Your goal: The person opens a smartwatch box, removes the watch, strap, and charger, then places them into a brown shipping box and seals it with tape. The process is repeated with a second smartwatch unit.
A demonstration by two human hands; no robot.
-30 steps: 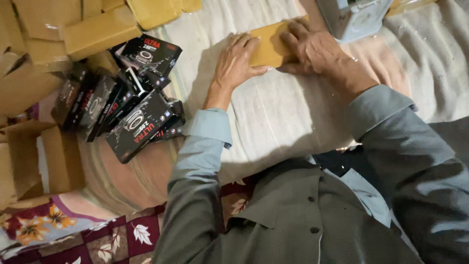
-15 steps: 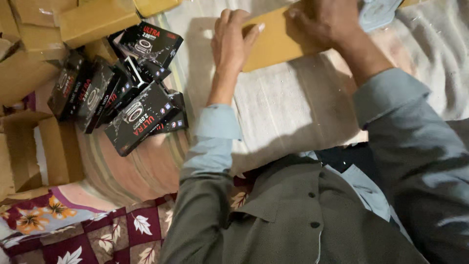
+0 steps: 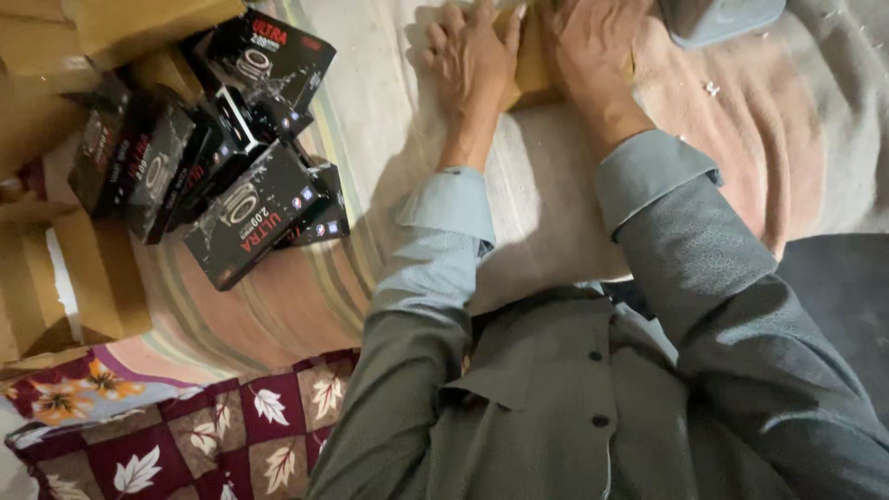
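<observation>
Cardboard piece [image 3: 532, 57] sits higher in view than before, now squeezed upright between both palms on the blanket [image 3: 556, 213]; left hand [image 3: 470, 60] and right hand [image 3: 593, 51] press flat, fingers extended.

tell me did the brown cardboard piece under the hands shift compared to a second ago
Cannot tell: the head camera itself moved. The cardboard piece remains pressed on the pale cloth under the left hand and right hand, right of the black boxes.
</observation>
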